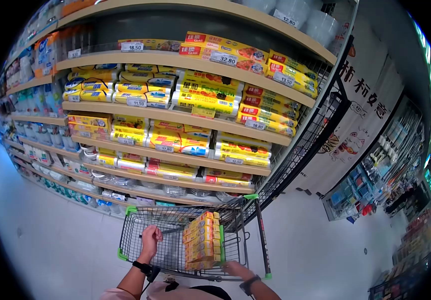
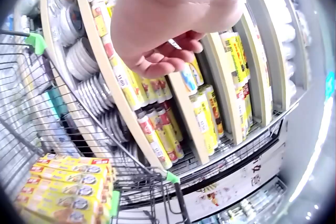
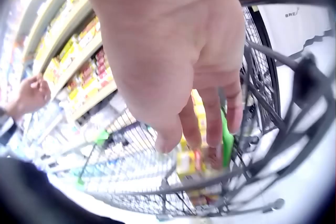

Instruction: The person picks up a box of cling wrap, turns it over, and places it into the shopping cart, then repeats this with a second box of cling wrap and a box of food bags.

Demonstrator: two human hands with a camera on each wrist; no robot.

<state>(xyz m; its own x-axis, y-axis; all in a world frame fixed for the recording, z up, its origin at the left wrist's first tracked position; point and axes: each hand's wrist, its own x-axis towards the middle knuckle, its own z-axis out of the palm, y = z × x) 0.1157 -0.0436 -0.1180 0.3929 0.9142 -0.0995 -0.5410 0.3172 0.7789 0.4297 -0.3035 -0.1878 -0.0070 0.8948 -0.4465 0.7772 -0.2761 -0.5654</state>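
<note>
A stack of yellow cartons (image 1: 201, 242) with printed ends fills part of the wire shopping cart (image 1: 125, 235), and it also shows at the lower left of the left wrist view. My left hand (image 1: 150, 242) hovers over the cart's basket, left of the stack, its fingers loosely curled with nothing in them, as the left wrist view (image 2: 168, 29) confirms. On the stack's right side, my right hand (image 1: 236, 270) reaches over the cart's near edge. In the right wrist view its fingers (image 3: 212, 119) hang down, relaxed, just above the yellow cartons (image 3: 189, 163) and a green cart part (image 3: 227, 140).
Shelves (image 1: 185, 120) of yellow rolls and boxes with price tags rise beyond the cart. A black wire rack (image 1: 325, 120) and a printed curtain (image 1: 358, 105) stand to the right. Pale floor (image 1: 50, 230) runs left of the cart.
</note>
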